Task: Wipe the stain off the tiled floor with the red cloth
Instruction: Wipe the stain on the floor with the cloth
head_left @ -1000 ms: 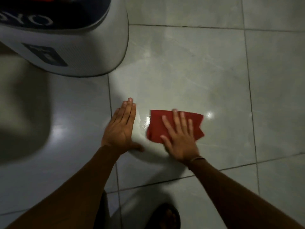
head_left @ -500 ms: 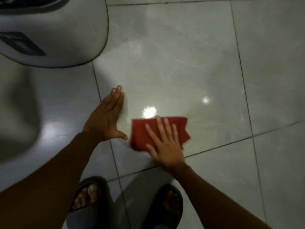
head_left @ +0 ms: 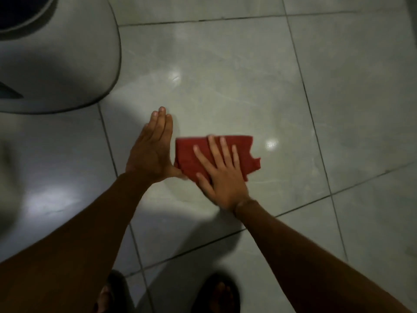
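A folded red cloth [head_left: 244, 153] lies flat on the glossy grey tiled floor [head_left: 225, 82]. My right hand [head_left: 220, 175] presses down on the cloth's left half with fingers spread. My left hand [head_left: 152, 152] rests flat on the tile just left of the cloth, fingers together, thumb tip touching or nearly touching the cloth's edge; it holds nothing. No stain is clearly visible on the tile; faint pale streaks show beyond the cloth.
A large rounded white appliance [head_left: 56, 64] with a dark top stands on the floor at the upper left. My two feet in dark sandals [head_left: 216, 292] are at the bottom edge. Dark grout lines cross the floor.
My right hand slid the cloth toward me and to the left, then back out away from me. My left hand stayed planted on the tile beside it. The camera shifted.
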Tool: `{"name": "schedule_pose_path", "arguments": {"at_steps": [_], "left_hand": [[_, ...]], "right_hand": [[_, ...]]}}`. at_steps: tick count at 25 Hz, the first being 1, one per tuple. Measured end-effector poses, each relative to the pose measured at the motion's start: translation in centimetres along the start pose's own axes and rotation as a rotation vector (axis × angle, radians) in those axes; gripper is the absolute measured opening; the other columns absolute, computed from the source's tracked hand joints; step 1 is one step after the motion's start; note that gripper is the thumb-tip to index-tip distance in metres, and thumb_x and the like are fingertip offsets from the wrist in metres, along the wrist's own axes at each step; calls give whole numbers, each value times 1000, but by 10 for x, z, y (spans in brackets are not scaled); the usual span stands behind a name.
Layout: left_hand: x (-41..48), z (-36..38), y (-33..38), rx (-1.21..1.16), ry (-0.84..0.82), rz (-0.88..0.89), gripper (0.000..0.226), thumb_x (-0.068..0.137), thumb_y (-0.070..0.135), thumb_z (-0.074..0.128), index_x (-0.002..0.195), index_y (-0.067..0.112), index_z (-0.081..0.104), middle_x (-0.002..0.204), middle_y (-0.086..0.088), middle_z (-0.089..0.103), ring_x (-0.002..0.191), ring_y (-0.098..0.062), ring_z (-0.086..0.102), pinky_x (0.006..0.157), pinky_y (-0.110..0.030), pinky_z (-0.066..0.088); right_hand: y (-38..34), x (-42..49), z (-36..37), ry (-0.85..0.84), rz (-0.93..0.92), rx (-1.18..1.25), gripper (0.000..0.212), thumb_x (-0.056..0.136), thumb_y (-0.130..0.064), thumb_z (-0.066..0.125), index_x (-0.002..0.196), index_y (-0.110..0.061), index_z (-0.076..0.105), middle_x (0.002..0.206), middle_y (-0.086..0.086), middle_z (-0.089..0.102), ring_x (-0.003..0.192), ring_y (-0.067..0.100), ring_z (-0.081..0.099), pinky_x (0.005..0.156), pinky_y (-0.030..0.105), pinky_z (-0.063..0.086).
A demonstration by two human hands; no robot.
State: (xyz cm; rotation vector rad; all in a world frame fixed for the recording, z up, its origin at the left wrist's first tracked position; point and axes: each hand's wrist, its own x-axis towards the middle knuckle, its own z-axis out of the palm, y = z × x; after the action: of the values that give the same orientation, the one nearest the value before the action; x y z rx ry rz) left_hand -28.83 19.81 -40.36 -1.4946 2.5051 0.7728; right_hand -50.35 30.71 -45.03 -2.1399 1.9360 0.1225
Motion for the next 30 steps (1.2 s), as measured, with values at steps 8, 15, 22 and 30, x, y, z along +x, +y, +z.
{"name": "schedule_pose_path", "arguments": {"at_steps": [8,15,22,30], "left_hand": [[32,4,-2,25,8,-94,168,37,91,74,165,10,0,174,-19,-10,162,-38,-7,132,-53,8],[37,4,-6,-61,-22,-122,170,36,90,76,164,20,-11,173,-9,-26,160,-31,-22,130,-49,-4],[40,11,-13,-129,-6,-126,166,36,90,73,164,26,-13,173,-3,-26,160,-26,-25,129,-44,-10],[36,9,-12,-118,-9,-134,164,35,87,72,166,18,1,176,-10,-11,163,-32,-10,130,-47,-2]], "right_hand": [[131,129,-56,130,729,165,77,106,-63,28,175,-37,7,184,13,0,170,43,2,133,69,7],[64,76,-33,-40,41,-9,74,106,-71,23,174,-42,10,185,8,1,171,39,4,133,70,10],[118,250,-88,98,787,188,78,104,-68,26,174,-38,8,184,12,1,169,44,3,131,74,4],[96,112,-64,-107,204,67,82,102,-76,24,174,-40,10,185,9,-3,170,40,0,133,69,10]]}}
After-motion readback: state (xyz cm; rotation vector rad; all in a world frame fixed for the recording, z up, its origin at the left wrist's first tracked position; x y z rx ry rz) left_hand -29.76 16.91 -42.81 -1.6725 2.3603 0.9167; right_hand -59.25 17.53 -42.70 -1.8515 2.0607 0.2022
